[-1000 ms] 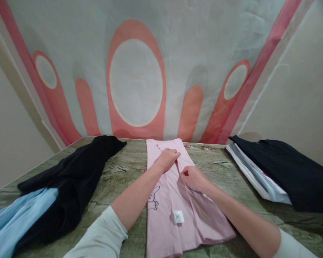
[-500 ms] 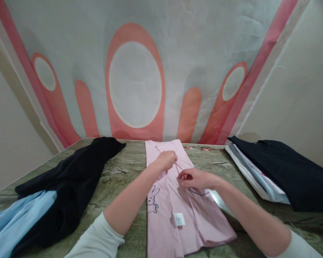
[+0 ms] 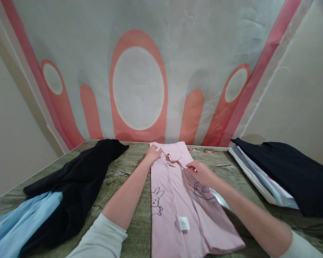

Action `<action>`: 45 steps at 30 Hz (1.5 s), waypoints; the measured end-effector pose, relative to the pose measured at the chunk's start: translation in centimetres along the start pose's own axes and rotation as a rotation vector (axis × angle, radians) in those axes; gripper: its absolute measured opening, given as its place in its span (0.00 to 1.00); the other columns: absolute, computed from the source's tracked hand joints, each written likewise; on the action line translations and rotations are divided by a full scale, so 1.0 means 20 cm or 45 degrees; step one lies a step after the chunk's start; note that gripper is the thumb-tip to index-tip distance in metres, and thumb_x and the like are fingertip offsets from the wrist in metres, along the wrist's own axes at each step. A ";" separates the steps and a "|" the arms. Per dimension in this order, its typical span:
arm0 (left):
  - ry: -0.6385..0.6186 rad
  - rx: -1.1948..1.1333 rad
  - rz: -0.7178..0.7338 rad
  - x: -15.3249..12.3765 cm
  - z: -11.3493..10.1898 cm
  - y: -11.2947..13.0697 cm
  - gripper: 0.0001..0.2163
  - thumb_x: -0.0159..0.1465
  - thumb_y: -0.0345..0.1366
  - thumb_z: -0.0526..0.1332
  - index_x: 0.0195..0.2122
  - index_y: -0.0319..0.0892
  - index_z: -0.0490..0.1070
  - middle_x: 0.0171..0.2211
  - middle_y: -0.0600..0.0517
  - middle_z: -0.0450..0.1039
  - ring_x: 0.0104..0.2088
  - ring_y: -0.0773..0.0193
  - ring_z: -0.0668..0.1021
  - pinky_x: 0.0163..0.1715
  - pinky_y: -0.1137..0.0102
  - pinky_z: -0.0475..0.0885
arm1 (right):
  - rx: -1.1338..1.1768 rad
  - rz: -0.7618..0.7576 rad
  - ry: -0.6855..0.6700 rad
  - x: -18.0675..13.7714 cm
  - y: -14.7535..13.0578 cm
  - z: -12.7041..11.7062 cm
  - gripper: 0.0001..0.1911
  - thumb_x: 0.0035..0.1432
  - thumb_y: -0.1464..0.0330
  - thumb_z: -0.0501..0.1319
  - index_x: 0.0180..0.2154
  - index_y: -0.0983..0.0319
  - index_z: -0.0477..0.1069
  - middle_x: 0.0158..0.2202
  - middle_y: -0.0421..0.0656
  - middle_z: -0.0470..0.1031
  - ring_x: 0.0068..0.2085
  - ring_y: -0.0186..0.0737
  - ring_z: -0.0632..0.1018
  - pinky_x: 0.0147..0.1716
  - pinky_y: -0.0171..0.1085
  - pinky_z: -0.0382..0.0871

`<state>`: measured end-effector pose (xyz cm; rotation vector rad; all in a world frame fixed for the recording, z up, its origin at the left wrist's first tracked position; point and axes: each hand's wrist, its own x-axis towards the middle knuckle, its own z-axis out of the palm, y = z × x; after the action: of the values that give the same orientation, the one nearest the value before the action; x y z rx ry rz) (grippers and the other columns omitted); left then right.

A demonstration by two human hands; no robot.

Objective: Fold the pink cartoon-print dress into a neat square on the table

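A pink shirt (image 3: 172,200) lies lengthwise in front of me, its sides folded inward. It bears dark line drawings, one of them a rabbit (image 3: 156,202), and a small white label (image 3: 183,223). Near the far end, my left hand (image 3: 153,154) is closed on the cloth by the left edge. My right hand (image 3: 200,172) pinches the cloth on the right side, a little closer to me. Between the two hands the fabric is bunched into a wavy fold. The fingertips of both hands are partly hidden.
The wood-patterned table (image 3: 123,168) carries a black garment (image 3: 88,182) on the left, with a light blue garment (image 3: 29,218) against it. On the right lies a stack of folded clothes with a black one (image 3: 282,165) on top. A patterned backdrop (image 3: 174,46) rises behind the table.
My hands have moved apart: the left toward the shirt's far left edge, the right outward to the right. The cloth between them has spread into a wavy fold. The view has shifted slightly.
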<state>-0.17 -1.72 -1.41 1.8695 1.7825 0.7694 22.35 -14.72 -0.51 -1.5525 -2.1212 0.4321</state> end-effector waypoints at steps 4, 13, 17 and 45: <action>-0.020 -0.112 0.027 0.00 0.05 0.03 0.17 0.61 0.38 0.56 0.50 0.36 0.61 0.29 0.50 0.74 0.26 0.68 0.76 0.25 0.76 0.66 | -0.106 -0.260 0.096 0.01 0.02 0.09 0.19 0.58 0.70 0.49 0.49 0.66 0.69 0.51 0.49 0.69 0.52 0.40 0.68 0.53 0.39 0.58; 0.018 -0.175 0.250 -0.04 0.15 0.03 0.23 0.57 0.45 0.60 0.50 0.40 0.62 0.31 0.52 0.72 0.31 0.66 0.75 0.31 0.74 0.67 | -0.378 -0.200 -0.196 -0.04 -0.02 0.15 0.30 0.62 0.53 0.42 0.61 0.60 0.51 0.65 0.46 0.45 0.63 0.45 0.48 0.60 0.48 0.40; -0.031 -0.147 0.277 -0.05 0.17 0.03 0.20 0.56 0.40 0.61 0.49 0.41 0.64 0.30 0.54 0.71 0.30 0.67 0.75 0.31 0.74 0.67 | -0.400 -0.177 -0.229 -0.05 -0.04 0.14 0.33 0.61 0.50 0.39 0.62 0.58 0.47 0.65 0.44 0.42 0.64 0.47 0.46 0.59 0.51 0.37; -0.183 0.662 0.620 -0.22 0.03 0.15 0.23 0.66 0.49 0.41 0.44 0.39 0.69 0.46 0.42 0.68 0.50 0.55 0.69 0.50 0.61 0.60 | -0.404 -0.087 -0.196 -0.39 -0.23 0.17 0.41 0.57 0.46 0.43 0.62 0.67 0.50 0.64 0.53 0.42 0.63 0.55 0.46 0.59 0.51 0.43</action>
<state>2.44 -6.30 -0.28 2.6838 1.5472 0.3153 18.69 -23.46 -2.35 -1.6538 -2.4495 0.2031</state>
